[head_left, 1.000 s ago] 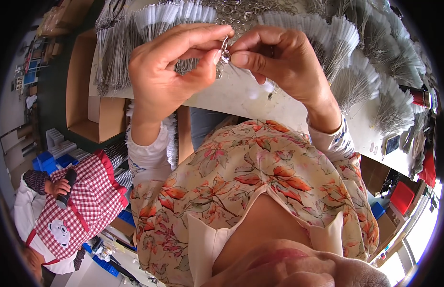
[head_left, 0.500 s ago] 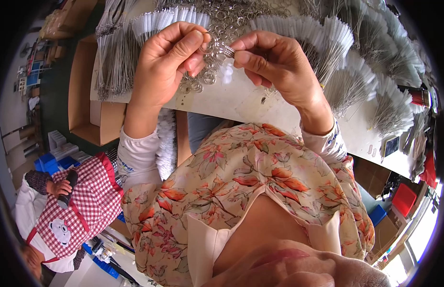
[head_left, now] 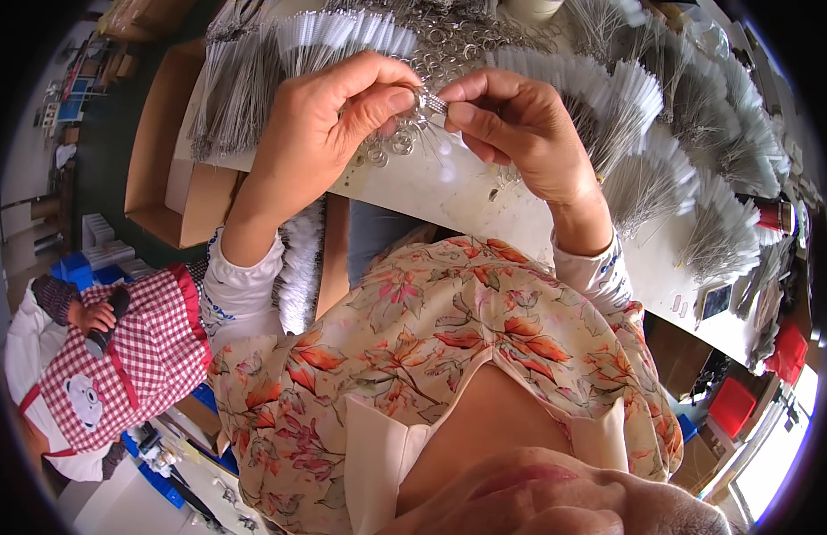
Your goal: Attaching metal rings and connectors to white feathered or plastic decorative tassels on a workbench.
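My left hand is raised over the table with thumb and index finger pinched on a small metal ring. Facing it, my right hand pinches a short bundle of twisted wire ends between thumb and forefinger. Ring and wire ends meet in the gap between my fingertips; whether the wires are threaded on the ring cannot be made out. Thin wires and blurred whitish tips hang below. Behind my hands lies a heap of loose metal rings.
Bundles of thin white-bristled wire brushes lie at left and right on the white table. An open cardboard box stands at the table's left. Farther left is a person in a red checked apron, holding a dark object.
My left fingers have closed in nearer to my right fingertips, and the ring and wire ends now sit closer together. The whole view has shifted slightly.
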`<state>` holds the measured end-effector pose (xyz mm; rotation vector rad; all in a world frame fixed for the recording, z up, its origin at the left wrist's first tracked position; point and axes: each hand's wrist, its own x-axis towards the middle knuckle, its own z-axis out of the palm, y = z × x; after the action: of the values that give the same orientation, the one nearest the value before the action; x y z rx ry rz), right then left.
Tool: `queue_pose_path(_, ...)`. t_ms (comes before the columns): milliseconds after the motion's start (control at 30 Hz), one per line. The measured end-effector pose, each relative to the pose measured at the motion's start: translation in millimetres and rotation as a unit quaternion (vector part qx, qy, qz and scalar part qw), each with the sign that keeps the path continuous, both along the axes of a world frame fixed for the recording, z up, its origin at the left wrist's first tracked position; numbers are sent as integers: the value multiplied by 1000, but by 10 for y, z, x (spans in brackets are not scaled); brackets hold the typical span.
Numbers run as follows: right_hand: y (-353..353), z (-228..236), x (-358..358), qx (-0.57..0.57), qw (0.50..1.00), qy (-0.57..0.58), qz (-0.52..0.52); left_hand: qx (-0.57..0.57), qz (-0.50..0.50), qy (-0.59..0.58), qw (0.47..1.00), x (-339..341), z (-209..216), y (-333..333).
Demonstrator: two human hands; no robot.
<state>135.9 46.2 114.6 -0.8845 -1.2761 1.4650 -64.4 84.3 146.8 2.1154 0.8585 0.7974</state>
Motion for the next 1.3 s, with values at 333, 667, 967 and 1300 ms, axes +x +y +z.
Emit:
queue_pose_path(333, -18, -71, -429, 75, 995, 44, -43, -311, -73, -461, 828, -57, -279, 9)
queue_pose_path(667, -73, -375, -482, 73, 990, -123, -14, -179, 74, -330, 924, -867, 158, -199)
queue_pose_path(967, -332, -844, -418, -63, 991, -95, 69, 33, 195, 242, 950, -1752, -906, -642)
queue_pose_path(1300, -309, -930, -522, -170, 968, -153, 107, -172, 171, 543, 804, -2636, -2672, -899)
